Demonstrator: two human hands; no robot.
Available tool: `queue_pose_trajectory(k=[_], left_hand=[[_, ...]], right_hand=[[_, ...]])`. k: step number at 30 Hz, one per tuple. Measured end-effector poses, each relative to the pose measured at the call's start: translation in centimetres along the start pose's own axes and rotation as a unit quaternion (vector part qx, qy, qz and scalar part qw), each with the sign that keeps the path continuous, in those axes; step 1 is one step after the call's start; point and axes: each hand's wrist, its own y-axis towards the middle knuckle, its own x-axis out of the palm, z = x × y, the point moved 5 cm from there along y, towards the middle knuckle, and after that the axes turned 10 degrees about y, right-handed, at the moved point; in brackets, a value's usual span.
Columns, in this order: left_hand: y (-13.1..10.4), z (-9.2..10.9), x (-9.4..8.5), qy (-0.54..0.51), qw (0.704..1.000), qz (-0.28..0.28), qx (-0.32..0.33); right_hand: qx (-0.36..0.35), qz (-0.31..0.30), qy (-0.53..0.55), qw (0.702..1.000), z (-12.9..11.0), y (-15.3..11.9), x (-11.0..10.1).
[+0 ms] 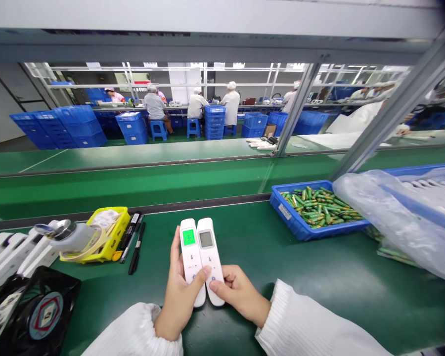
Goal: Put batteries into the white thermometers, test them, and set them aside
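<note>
Two white handheld thermometers are side by side, upright, above the green bench. The left thermometer (192,257) has a lit green screen; the right thermometer (210,254) shows a grey screen. My left hand (181,291) is wrapped round the left thermometer from its left side, its thumb across the lower front. My right hand (241,291) grips the lower part of the right thermometer, the thumb lying near its lower button. The two devices touch or nearly touch each other. Fingers behind them are hidden.
Beyond lies a blue tray (300,230) of green batteries, beside a plastic bag (404,212). At left are a yellow basket (113,247), a bottle (72,237), pens (136,249), a black fan (46,314) and several white devices (7,262). People sit behind a raised ledge (133,155).
</note>
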Motion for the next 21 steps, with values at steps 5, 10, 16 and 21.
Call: queue_pose_trajectory(k=[5,10,16,21], left_hand=[[0.0,-0.1,0.0,-0.009,1.000,-0.008,-0.008],[-0.2,-0.2,0.2,0.012,1.000,-0.005,-0.007],[-0.6,0.3,0.7,0.051,0.999,0.006,0.006],[-0.6,0.2,0.9,0.057,0.998,0.001,0.003]], right_hand=[[-0.048,-0.007,-0.095,0.994,-1.0,-0.3,0.1],[-0.002,-0.010,-0.126,0.992,-0.4,-0.2,0.1],[0.056,0.002,-0.084,0.995,0.9,0.1,0.1],[0.053,-0.007,-0.079,0.995,0.8,0.2,0.0]])
